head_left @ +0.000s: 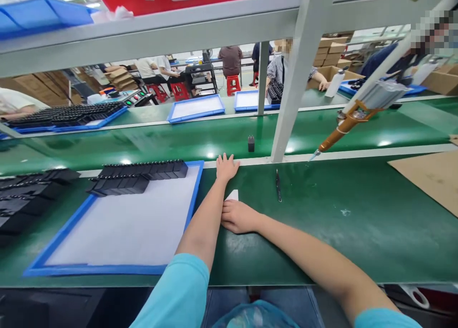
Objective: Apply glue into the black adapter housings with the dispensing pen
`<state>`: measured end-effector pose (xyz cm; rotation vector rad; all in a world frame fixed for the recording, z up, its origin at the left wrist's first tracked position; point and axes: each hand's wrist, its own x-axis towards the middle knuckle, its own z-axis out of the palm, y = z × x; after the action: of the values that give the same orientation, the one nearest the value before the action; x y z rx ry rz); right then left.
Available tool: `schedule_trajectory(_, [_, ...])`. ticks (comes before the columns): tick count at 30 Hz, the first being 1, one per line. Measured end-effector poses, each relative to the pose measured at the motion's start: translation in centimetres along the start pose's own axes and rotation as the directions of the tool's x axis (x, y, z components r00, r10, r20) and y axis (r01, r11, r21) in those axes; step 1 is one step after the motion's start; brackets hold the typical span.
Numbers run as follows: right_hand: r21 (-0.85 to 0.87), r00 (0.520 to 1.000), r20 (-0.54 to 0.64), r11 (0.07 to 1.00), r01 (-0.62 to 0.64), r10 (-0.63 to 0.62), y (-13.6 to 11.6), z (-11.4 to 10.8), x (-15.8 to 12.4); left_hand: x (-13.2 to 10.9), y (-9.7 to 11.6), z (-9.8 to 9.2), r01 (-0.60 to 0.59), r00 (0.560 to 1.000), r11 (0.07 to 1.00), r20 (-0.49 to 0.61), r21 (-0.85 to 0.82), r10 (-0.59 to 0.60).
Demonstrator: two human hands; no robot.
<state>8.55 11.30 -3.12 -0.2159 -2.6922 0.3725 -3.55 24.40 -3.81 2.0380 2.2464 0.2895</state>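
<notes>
Head view: left hand (227, 168) lay open by the belt (161, 144). Right hand (239, 216), curled, pinned a white slip (233, 195) still.

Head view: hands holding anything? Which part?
Left hand lies flat, empty. Right hand covers the near end of the white slip; gripped or pressed, cannot tell.

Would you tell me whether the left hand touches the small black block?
Apart: the head view shows green belt between the left hand and the black block.
</notes>
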Motion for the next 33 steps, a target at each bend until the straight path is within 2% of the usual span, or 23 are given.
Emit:
schedule_trajectory(4, [0.096, 0.997, -0.073, 0.995, 0.018, -0.011, -0.1, -0.5, -0.5, 0.1, 0.0, 0.3, 0.027, 0.999, 1.000, -0.022, -0.014, -0.027])
schedule_trajectory(7, [0.089, 0.994, -0.108, 0.996, -0.008, 0.018, 0.7, -1.0, -0.7, 0.1, 0.0, 0.3, 0.029, 0.999, 0.999, -0.032, -0.024, -0.030])
schedule_trajectory(9, [-0.012, 0.983, -0.134, 0.991, -0.132, 0.129, 1.4, -1.4, -0.8, 0.1, -0.1, 0.3, 0.025, 0.999, 0.999, -0.040, -0.030, -0.027])
schedule_trajectory(12, [-0.184, 0.906, -0.280, 0.909, -0.375, 0.318, 1.8, -1.9, -0.8, 0.1, -0.1, 0.3, 0.020, 0.998, 0.999, -0.050, -0.041, -0.022])
schedule_trajectory(14, [-0.216, 0.871, -0.353, 0.876, -0.431, 0.342, 1.4, -1.9, -0.7, 0.1, -0.1, 0.2, 0.023, 0.998, 0.998, -0.057, -0.055, -0.026])
schedule_trajectory(16, [-0.203, 0.878, -0.338, 0.885, -0.420, 0.339, 0.8, -1.5, -0.6, 0.1, -0.1, 0.2, 0.029, 0.997, 0.997, -0.065, -0.068, -0.034])
schedule_trajectory(19, [-0.153, 0.884, -0.246, 0.885, -0.440, 0.397, 0.7, -0.7, -0.8, 0.5, -0.3, -0.1, 0.064, 0.994, 0.985, -0.077, -0.157, -0.077])
schedule_trajectory(22, [-0.112, 0.814, -0.236, 0.817, -0.566, 0.531, 2.3, -0.7, -1.1, 1.6, -0.3, -0.6, 0.147, 0.981, 0.949, -0.080, -0.279, -0.175])
schedule_trajectory(24, [-0.099, 0.741, -0.276, 0.749, -0.656, 0.612, 3.8, -1.1, -1.3, 2.9, -0.2, -1.0, 0.198, 0.968, 0.925, -0.085, -0.324, -0.237])
schedule_trajectory(26, [-0.092, 0.698, -0.326, 0.713, -0.695, 0.638, 4.8, -1.5, -1.3, 4.3, 0.2, -1.2, 0.220, 0.958, 0.903, -0.095, -0.368, -0.272])
schedule_trajectory(30, [-0.059, 0.716, -0.400, 0.763, -0.644, 0.573, 5.1, -1.5, -1.1, 6.4, 0.9, -1.2, 0.226, 0.944, 0.870, -0.122, -0.439, -0.307])
schedule_trajectory(33, [-0.046, 0.730, -0.385, 0.778, -0.627, 0.565, 4.9, -1.0, -1.1, 6.6, 1.0, -1.2, 0.222, 0.940, 0.840, -0.120, -0.495, -0.319])
